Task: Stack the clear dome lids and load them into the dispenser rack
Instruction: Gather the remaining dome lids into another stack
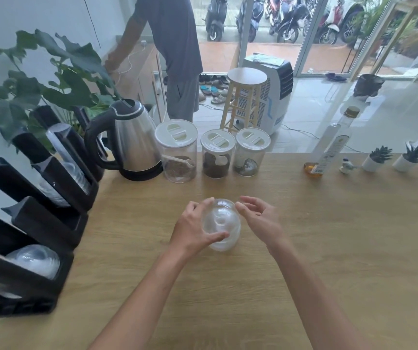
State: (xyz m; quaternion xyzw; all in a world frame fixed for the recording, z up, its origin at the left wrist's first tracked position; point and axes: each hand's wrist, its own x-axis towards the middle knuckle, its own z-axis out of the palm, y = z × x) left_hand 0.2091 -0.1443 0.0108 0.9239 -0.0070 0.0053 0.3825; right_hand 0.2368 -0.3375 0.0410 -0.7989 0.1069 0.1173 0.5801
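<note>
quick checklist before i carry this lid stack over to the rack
1. Left hand grips the stack of dome lids: ok.
2. Right hand grip on the stack: not ok, fingertips only near its rim.
3. Lids nested evenly: cannot tell, clear plastic blurs together.
4. Free slot in the dispenser rack: cannot tell; several slots already hold lids.
5. Path left across the wooden counter: ok, the kettle stands farther back.

A stack of lids (222, 227) stands on the table (329, 248) between the left hand (193, 227) and right hand (259, 218). The rack (38, 213) lies along the left edge, a kettle (132, 140) behind it, three jars (218, 154) right of the kettle.
</note>
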